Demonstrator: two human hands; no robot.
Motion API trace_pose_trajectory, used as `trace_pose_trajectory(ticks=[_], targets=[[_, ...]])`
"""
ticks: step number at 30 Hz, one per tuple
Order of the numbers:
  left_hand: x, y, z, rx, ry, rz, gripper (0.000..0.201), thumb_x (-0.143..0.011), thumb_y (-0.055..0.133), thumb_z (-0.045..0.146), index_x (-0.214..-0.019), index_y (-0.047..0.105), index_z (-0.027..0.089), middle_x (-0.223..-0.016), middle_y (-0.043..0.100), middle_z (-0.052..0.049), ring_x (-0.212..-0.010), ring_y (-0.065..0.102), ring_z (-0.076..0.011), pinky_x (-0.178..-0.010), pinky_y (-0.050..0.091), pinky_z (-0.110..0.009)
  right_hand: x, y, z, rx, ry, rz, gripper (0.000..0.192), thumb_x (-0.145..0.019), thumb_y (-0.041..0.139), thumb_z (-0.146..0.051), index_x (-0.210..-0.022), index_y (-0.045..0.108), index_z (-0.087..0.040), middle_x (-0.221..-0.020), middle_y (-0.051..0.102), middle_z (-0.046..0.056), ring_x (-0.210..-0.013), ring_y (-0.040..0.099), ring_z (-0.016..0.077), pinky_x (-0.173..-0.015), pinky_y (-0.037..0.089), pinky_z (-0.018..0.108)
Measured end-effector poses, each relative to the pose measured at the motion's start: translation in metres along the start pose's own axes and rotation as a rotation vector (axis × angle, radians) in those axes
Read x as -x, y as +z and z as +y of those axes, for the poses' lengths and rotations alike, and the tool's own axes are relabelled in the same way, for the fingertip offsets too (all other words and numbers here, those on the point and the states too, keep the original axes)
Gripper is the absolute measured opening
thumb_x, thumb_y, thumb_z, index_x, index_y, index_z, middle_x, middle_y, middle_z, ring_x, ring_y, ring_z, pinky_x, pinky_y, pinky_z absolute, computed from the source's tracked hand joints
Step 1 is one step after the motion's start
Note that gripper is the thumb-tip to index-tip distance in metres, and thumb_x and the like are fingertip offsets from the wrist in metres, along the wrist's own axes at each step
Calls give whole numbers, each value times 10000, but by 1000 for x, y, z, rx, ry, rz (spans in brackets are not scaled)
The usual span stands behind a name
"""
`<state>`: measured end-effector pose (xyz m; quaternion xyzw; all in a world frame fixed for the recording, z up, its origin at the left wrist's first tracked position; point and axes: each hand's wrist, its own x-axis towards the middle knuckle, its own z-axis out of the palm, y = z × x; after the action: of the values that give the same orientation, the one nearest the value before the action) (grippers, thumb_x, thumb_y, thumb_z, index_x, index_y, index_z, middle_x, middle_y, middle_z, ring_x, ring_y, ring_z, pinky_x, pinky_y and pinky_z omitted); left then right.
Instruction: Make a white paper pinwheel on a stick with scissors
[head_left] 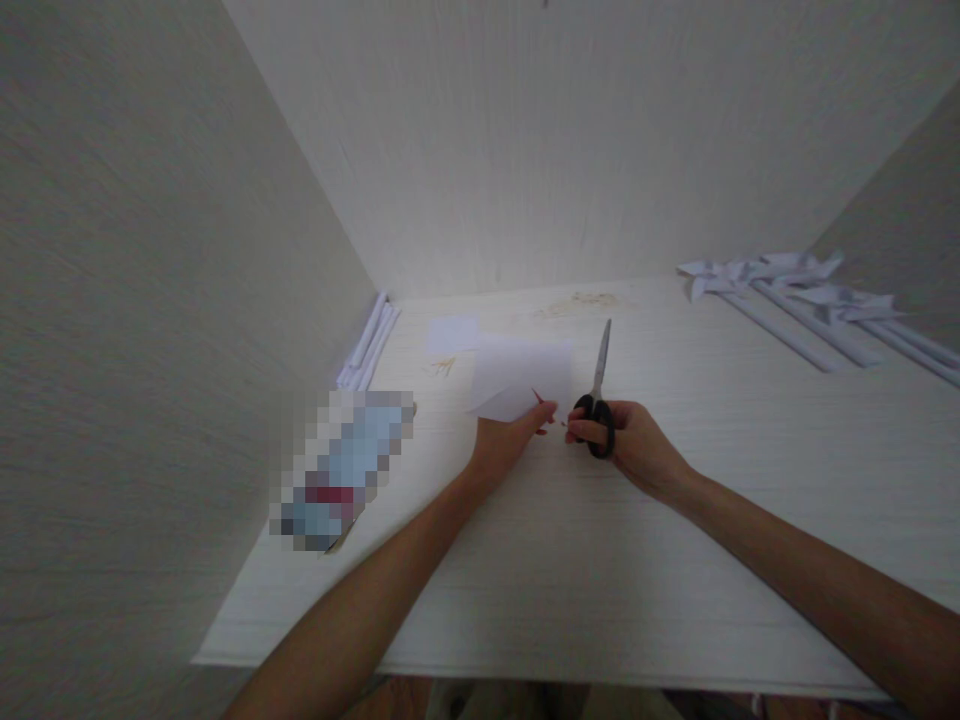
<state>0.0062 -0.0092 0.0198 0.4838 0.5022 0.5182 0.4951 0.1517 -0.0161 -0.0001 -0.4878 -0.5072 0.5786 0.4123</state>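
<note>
My left hand [517,435] is closed on the lower right part of a white sheet of paper [523,365], whose near left edge folds up over the hand. In my right hand [622,435] are scissors [598,400] with black handles, fingers around the loops. Their blades point away from me, look closed, and stand to the right of the paper without touching it. The fingertips of both hands are close together near the paper's corner; whether the right fingertips also touch the paper I cannot make out.
Behind the sheet lies a smaller white paper piece [452,334], with several thin sticks [444,366] beside it. Rolled paper tubes [369,342] lie at the left wall, a pixelated flat object [352,465] nearer me. Paper pinwheels [795,275] on paper stems lie at the right. Walls enclose the white table [525,590].
</note>
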Motion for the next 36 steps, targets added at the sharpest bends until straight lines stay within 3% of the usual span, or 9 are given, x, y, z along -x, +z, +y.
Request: trace_pose_trajectory(ticks=[6, 9, 13, 14, 19, 24, 28, 32, 36], targets=[[3, 1, -1, -40, -6, -75, 74, -586, 647, 229, -561, 603, 175, -601, 622, -13, -525, 547, -128, -472, 446, -229, 3, 1, -3, 136, -62, -15, 302, -640, 603, -429, -583, 576, -133, -489, 469, -24, -444, 342, 68, -432, 262, 232], [0, -6, -1, -4, 8, -155, 110, -563, 676, 244, -642, 632, 181, -720, 659, -34, -702, 603, -177, -638, 476, -278, 4, 0, -5, 185, -85, -27, 297, -663, 587, -415, -548, 545, -144, -478, 433, -36, -449, 341, 68, -439, 260, 227], [-13, -28, 1, 306, -165, -419, 269, -542, 683, 328, -754, 645, 167, -794, 666, -90, -855, 605, -248, -735, 465, -346, 2, -2, -7, 214, -82, -68, 303, -660, 575, -431, -550, 510, -156, -494, 442, -31, -460, 359, 75, -448, 280, 229], [-17, -34, 2, 391, -202, -427, 300, -527, 681, 359, -757, 643, 168, -795, 666, -94, -858, 605, -255, -735, 467, -350, 1, -3, -8, 212, -78, -80, 305, -650, 579, -437, -551, 500, -159, -494, 445, -31, -459, 364, 76, -449, 286, 229], [-33, -54, 3, 472, -296, -366, 393, -567, 591, 521, -704, 628, 154, -766, 666, -113, -846, 608, -274, -722, 476, -377, 0, -5, -10, 191, -35, -153, 299, -618, 606, -427, -557, 471, -168, -493, 470, -31, -447, 388, 75, -440, 294, 225], [-34, -50, -5, 314, -325, -361, 319, -496, 723, 222, -777, 625, 107, -815, 673, -106, -761, 623, -222, -728, 475, -331, -1, -4, -8, 141, -7, -112, 316, -565, 663, -419, -529, 489, -157, -459, 478, -36, -421, 389, 69, -421, 289, 221], [-28, -39, -9, 280, -250, -383, 415, -528, 715, 153, -927, 602, 129, -928, 658, -100, -817, 613, -213, -759, 470, -350, -6, -4, -1, -94, -17, 36, 280, -537, 712, -355, -565, 523, -150, -465, 475, -50, -419, 385, 53, -413, 283, 202], [-22, -23, -9, 346, -150, -153, 405, -545, 701, 149, -938, 601, 143, -952, 650, -96, -822, 610, -200, -764, 471, -337, -11, -2, 1, -317, -58, 205, 252, -559, 703, -348, -609, 559, -148, -507, 520, -26, -429, 393, 55, -381, 239, 197], [-16, -7, -9, 477, -84, 17, 423, -574, 679, 150, -984, 579, 156, -948, 651, -78, -840, 607, -185, -788, 462, -324, -11, 2, 1, -340, -108, 206, 232, -553, 709, -330, -609, 584, -143, -543, 551, -8, -468, 418, 64, -412, 270, 200]])
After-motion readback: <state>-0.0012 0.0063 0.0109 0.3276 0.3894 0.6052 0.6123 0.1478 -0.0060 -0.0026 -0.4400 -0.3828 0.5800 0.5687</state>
